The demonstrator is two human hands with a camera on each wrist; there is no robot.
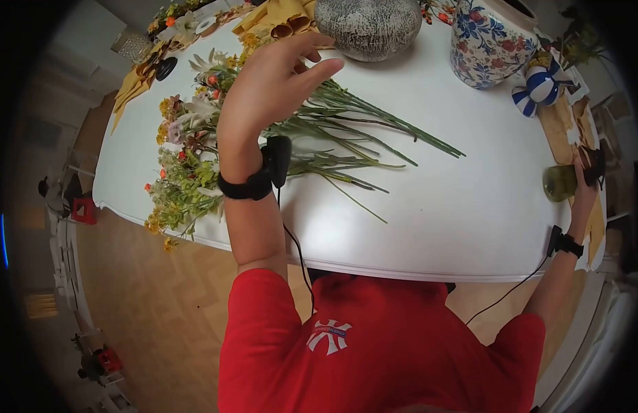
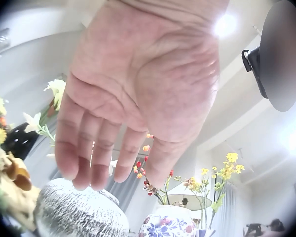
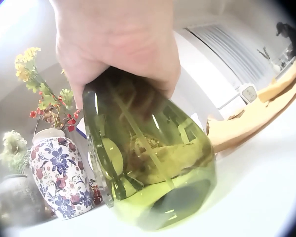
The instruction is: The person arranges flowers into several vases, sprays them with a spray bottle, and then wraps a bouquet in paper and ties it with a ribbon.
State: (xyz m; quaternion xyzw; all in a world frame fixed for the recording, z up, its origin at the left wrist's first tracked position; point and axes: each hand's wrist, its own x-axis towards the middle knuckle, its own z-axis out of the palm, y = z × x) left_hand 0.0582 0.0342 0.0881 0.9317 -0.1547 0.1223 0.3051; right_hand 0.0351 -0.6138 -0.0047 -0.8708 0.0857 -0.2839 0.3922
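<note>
My right hand [image 1: 583, 187] grips a clear green spray bottle [image 3: 153, 153] by its upper part, at the right end of the white table [image 1: 463, 213]. Some liquid and a thin tube show inside the bottle, which is tilted; its dark top [image 1: 593, 165] pokes out past my fingers. Over the left half of the table, my left hand [image 1: 271, 86] is raised with loosely extended fingers and a bare palm. Beneath that arm lies a spread of cut flowers [image 1: 185, 172], blossoms to the left and long green stems [image 1: 381, 124] to the right, partly hidden by the forearm.
A grey textured round vase [image 1: 367, 27] and a floral-patterned vase [image 1: 490, 45] stand at the back. A blue-and-white striped ornament [image 1: 543, 84] sits beside the latter. Brown paper [image 1: 558, 127] lies along the right edge, yellowish wrapping [image 1: 274, 19] at the back left.
</note>
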